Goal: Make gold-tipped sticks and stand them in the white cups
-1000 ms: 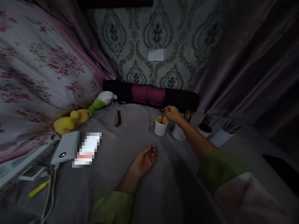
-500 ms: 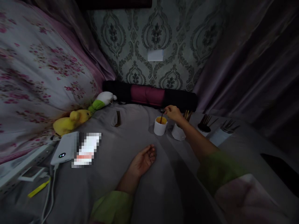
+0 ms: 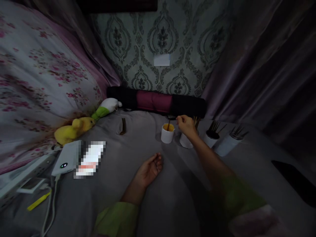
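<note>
A thin brown stick stands in a white cup with a yellow inside. My right hand hovers just right of that cup, clear of the stick, its fingers bent and nothing visible in them. Behind and below it, a second white cup is partly covered by the hand and forearm; several thin sticks rise from it. My left hand rests palm up on the grey sheet, fingers loosely curled around nothing.
Two more containers, a dark-mouthed cup and a pale cylinder, hold thin sticks. A black and maroon roll lies along the wall. Plush toys, a power bank and a power strip are at left.
My right hand has let go of the stick in the yellow-lined cup and moved right. The stick stays in the cup. The left hand keeps its pose; the view shifts slightly.
</note>
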`<state>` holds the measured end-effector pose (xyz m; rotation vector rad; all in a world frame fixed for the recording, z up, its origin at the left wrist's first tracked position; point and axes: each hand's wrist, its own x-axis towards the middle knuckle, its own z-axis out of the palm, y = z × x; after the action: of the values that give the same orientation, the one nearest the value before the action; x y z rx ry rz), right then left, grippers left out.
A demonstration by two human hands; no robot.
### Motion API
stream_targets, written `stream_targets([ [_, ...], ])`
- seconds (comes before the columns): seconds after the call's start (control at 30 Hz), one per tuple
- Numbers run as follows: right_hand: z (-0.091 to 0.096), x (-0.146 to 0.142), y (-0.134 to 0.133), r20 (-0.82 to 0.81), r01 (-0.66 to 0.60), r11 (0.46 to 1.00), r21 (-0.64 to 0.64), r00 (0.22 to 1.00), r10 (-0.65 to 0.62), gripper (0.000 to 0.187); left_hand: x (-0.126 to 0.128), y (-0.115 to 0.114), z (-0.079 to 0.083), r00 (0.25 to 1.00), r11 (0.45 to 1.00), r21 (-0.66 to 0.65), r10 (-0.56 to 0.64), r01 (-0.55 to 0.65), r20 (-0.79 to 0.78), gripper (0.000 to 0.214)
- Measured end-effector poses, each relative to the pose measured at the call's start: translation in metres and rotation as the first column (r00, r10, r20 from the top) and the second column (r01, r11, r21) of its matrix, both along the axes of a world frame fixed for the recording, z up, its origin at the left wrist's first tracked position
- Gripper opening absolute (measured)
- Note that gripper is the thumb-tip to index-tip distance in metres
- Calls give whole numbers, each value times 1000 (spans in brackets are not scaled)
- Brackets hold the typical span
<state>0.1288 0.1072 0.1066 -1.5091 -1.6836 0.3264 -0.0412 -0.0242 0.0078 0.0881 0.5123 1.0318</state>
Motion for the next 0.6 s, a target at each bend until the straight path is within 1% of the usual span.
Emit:
stream_targets([
  [0.2, -12, 1, -19, -33, 8, 1000, -13, 999, -9, 33, 1, 0, 2, 1000, 1000, 13, 12, -11, -21, 10],
  [0.33, -22, -3, -37, -85, -42, 999, -20, 996, 40, 31, 1, -1, 2, 1000, 1000, -2, 15, -15, -13, 11],
  [0.47, -38, -13, -55, -155, -144, 985, -96, 980, 128, 31, 0, -1, 1, 1000, 1000, -7, 19, -19, -6, 12],
  [0.6, -60, -23, -69, -171, -187, 968, -167, 972, 158, 30, 0, -1, -1, 1000, 999, 30, 10, -11, 29, 11],
])
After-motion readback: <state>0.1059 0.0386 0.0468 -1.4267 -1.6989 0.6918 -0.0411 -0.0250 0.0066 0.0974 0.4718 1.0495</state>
